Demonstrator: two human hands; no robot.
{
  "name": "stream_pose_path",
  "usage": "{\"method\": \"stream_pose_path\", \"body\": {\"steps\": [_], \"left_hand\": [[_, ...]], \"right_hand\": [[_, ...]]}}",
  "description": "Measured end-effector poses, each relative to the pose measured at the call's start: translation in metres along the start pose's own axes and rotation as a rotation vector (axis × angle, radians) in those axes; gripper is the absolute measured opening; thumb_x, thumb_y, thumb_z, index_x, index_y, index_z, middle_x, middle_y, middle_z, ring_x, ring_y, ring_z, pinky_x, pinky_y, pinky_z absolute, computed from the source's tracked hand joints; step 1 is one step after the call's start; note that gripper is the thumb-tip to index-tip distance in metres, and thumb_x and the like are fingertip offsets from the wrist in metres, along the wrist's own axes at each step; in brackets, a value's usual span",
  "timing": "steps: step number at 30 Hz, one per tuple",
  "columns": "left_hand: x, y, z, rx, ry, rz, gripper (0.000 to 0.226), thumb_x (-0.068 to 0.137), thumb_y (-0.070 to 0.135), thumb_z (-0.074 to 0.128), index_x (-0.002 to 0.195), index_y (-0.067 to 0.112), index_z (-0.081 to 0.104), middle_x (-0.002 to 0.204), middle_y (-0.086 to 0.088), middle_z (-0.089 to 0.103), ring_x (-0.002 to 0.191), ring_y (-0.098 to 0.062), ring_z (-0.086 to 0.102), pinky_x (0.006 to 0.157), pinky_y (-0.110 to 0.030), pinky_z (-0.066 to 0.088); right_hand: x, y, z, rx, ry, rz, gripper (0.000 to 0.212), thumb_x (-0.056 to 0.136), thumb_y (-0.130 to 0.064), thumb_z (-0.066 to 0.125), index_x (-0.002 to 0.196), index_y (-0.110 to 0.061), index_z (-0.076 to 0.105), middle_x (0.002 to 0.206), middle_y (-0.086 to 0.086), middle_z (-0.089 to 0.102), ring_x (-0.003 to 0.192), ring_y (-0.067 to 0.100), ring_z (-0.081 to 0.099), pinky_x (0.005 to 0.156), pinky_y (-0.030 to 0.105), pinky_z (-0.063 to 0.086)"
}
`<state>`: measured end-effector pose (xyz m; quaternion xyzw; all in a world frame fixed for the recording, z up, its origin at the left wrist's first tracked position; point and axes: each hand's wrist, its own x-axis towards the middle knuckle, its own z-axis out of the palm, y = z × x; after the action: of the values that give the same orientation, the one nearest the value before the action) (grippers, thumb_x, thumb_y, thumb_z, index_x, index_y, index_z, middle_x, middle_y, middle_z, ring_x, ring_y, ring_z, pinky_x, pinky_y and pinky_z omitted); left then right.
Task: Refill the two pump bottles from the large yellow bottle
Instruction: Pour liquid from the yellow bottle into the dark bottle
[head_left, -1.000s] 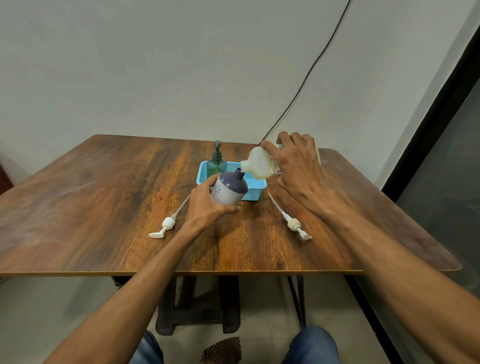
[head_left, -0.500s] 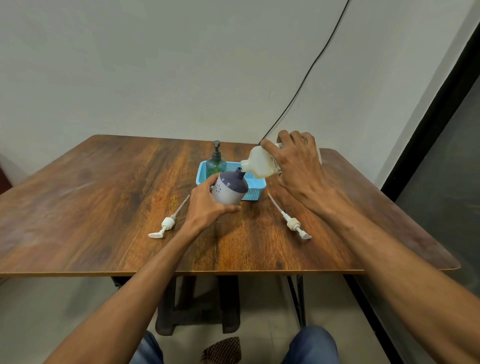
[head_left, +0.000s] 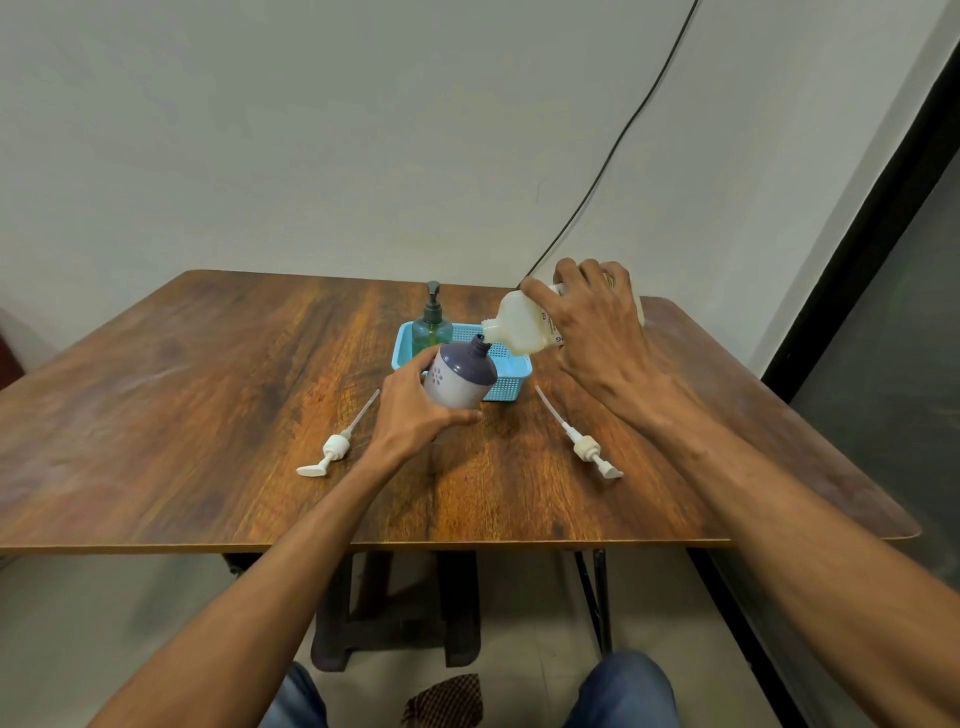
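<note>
My left hand (head_left: 415, 410) grips a squat bottle (head_left: 460, 376) with a white body and a purple top, its pump removed, tilted to the right above the table. My right hand (head_left: 597, 332) holds the large pale yellow bottle (head_left: 522, 325) on its side, its open neck just above the purple bottle's mouth. A green pump bottle (head_left: 431, 330) stands upright in the blue basket (head_left: 511, 384) behind them. Two white pump heads with long tubes lie on the table, one left of my left hand (head_left: 332, 449) and one below my right hand (head_left: 584, 444).
The wooden table (head_left: 182, 395) ends at a front edge close to me and a rounded right corner. A black cable (head_left: 613, 150) hangs down the wall to the table's back edge. A dark panel stands to the right.
Both hands and both bottles have stayed almost where they were; the yellow bottle remains tipped over the purple bottle's mouth.
</note>
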<state>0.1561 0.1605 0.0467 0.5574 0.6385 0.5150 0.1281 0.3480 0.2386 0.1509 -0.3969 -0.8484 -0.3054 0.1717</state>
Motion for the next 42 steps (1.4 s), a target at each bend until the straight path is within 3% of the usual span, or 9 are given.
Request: {"method": "stream_pose_path", "body": {"steps": [8,18,35,42], "left_hand": [[-0.0001,-0.0015,0.0005,0.007,-0.002,-0.005,0.091,0.06,0.023,0.095,0.139,0.01,0.052,0.131,-0.007,0.063,0.113,-0.016,0.058,0.095,-0.029,0.051],[0.0001,-0.0033,0.0028,0.014,-0.002,-0.005,0.091,0.056,0.023,0.096,0.137,0.012,0.054,0.129,-0.006,0.064,0.106,-0.011,0.057,0.082,-0.014,0.044],[0.001,-0.002,0.0033,0.02,-0.004,-0.006,0.093,0.056,0.023,0.096,0.138,0.011,0.053,0.128,-0.007,0.064,0.106,-0.014,0.058,0.084,-0.021,0.048],[0.0017,-0.0036,0.0047,0.019,-0.004,-0.006,0.093,0.056,0.024,0.096,0.137,0.012,0.053,0.128,-0.006,0.064,0.105,-0.013,0.057,0.082,-0.016,0.045]], "right_hand": [[0.0018,-0.0005,-0.001,-0.006,-0.012,-0.007,0.073,0.075,-0.014,0.073,0.141,-0.026,0.043,0.126,0.014,0.049,0.113,0.033,0.048,0.098,0.049,0.033],[0.0026,-0.0003,0.0005,-0.019,-0.003,-0.013,0.067,0.079,-0.009,0.07,0.139,-0.023,0.045,0.125,0.016,0.051,0.111,0.035,0.049,0.097,0.05,0.033],[0.0041,0.001,0.0022,-0.05,0.03,-0.035,0.071,0.07,-0.009,0.077,0.134,-0.022,0.05,0.122,0.017,0.054,0.108,0.036,0.052,0.095,0.051,0.037],[0.0042,0.0008,-0.0006,-0.057,0.018,-0.038,0.068,0.075,-0.01,0.074,0.136,-0.022,0.048,0.125,0.017,0.052,0.112,0.036,0.051,0.098,0.052,0.035]]}}
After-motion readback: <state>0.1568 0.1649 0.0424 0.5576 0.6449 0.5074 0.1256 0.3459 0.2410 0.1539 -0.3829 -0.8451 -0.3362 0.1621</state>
